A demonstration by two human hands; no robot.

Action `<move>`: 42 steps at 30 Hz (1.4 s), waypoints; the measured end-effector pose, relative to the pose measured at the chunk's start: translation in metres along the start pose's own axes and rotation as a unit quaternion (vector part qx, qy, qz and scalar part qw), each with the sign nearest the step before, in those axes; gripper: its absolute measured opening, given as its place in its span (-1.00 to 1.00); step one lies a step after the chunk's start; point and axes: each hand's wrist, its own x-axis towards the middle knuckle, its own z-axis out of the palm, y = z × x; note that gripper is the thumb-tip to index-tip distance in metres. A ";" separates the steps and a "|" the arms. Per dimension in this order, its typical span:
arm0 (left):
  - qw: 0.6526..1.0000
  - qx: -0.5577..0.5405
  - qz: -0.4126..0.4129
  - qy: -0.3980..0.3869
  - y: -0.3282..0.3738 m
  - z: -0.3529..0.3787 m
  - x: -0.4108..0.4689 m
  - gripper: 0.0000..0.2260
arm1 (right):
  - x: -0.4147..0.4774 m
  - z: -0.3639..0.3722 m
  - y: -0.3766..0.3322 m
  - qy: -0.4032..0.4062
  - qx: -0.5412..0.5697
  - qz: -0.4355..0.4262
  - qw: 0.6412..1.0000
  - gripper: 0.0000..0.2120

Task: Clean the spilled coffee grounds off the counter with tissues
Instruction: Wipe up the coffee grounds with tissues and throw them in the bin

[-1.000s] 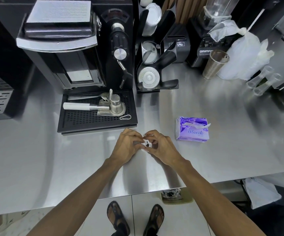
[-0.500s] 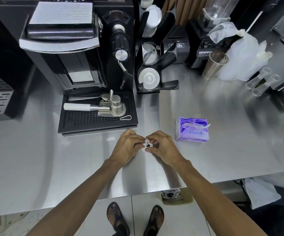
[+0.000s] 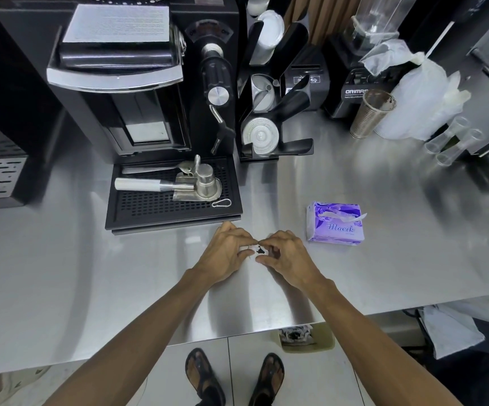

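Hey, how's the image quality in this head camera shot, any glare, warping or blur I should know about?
Head view: wide-angle warping bends the counter edge and leans the machines outward; soft glare streaks the steel near the tissue pack; both forearms cast shadows toward the near edge; the left hand and right hand are sharp, pinching a tissue with dark grounds; the far right corner looks smeared.

Bare counter (image 3: 61, 288) left of the hands, drip tray (image 3: 173, 212) behind, tissue pack (image 3: 335, 227) seemingly close right.

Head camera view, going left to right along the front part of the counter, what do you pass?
Black drip tray → left hand → tissue with dark coffee grounds, pinched between both hands → right hand → purple tissue pack.
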 end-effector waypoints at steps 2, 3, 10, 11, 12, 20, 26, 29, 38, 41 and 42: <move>1.000 -0.004 -0.004 -0.002 0.000 -0.001 0.000 -0.79 | -0.002 0.002 -0.001 0.005 -0.006 0.005 1.000 -0.70; 1.000 -0.007 -0.006 -0.003 0.000 -0.001 -0.001 -0.80 | -0.003 0.003 0.000 0.009 -0.012 0.006 1.000 -0.71; 0.995 -0.083 -0.045 0.009 0.006 -0.006 -0.011 -0.80 | -0.009 0.011 -0.007 0.033 -0.052 0.019 0.998 -0.76; 0.995 -0.089 -0.049 0.003 0.005 -0.006 -0.012 -0.80 | -0.010 0.012 -0.007 0.037 -0.055 0.021 0.998 -0.77; 0.994 -0.095 -0.050 -0.002 0.005 -0.007 -0.014 -0.80 | -0.010 0.014 -0.008 0.041 -0.059 0.023 0.997 -0.78; 0.993 -0.105 -0.050 0.010 0.004 -0.007 -0.021 -0.81 | -0.013 0.013 -0.017 0.073 -0.090 0.034 0.993 -0.78; 0.994 -0.092 -0.050 0.010 0.016 -0.013 -0.020 -0.83 | -0.020 0.000 -0.024 0.097 -0.110 0.021 0.989 -0.80; 0.993 -0.100 -0.055 0.014 0.029 -0.012 -0.023 -0.84 | -0.030 -0.010 -0.022 0.101 -0.113 0.018 0.988 -0.80; 0.991 -0.100 -0.078 0.042 0.092 0.028 -0.047 -0.81 | -0.089 -0.044 0.006 0.091 -0.122 -0.010 0.988 -0.79; 0.991 -0.089 -0.088 0.056 0.121 0.055 -0.059 -0.81 | -0.118 -0.057 0.023 0.076 -0.126 -0.025 0.989 -0.79; 0.989 -0.091 -0.097 0.060 0.132 0.063 -0.063 -0.80 | -0.128 -0.061 0.030 0.070 -0.125 -0.030 0.989 -0.79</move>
